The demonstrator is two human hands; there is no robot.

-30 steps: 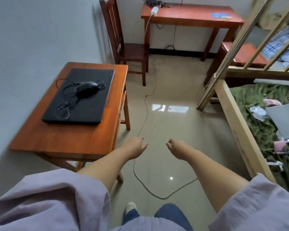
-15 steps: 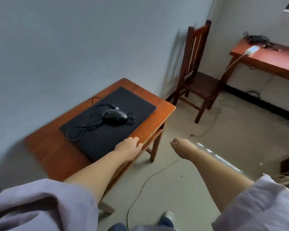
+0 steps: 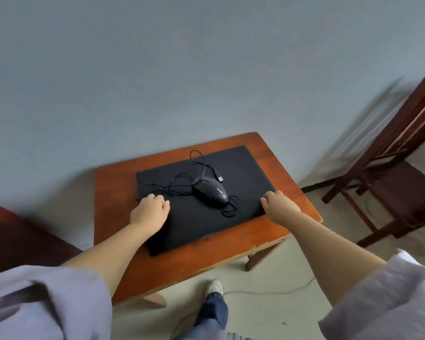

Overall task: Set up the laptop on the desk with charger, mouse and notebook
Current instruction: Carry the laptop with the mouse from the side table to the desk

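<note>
A closed black laptop (image 3: 231, 212) lies flat on a small reddish wooden desk (image 3: 113, 217) against the wall. A black wired mouse (image 3: 210, 191) rests on the lid with its cable (image 3: 182, 182) looped loosely and its USB plug free. My left hand (image 3: 149, 211) sits on the laptop's left edge with its fingers curled over it. My right hand (image 3: 280, 207) holds the near right corner, fingers curled on the lid's edge. No charger or notebook is in view.
A dark wooden chair (image 3: 388, 168) stands to the right of the desk. Dark furniture (image 3: 15, 241) shows at the left. A thin cable (image 3: 268, 292) runs over the floor by my shoe (image 3: 214, 287). A pale wall stands right behind the desk.
I have turned and stepped up to face the desk. Both hands, which hung in the air short of it, have reached out onto the laptop's left edge and right corner.
</note>
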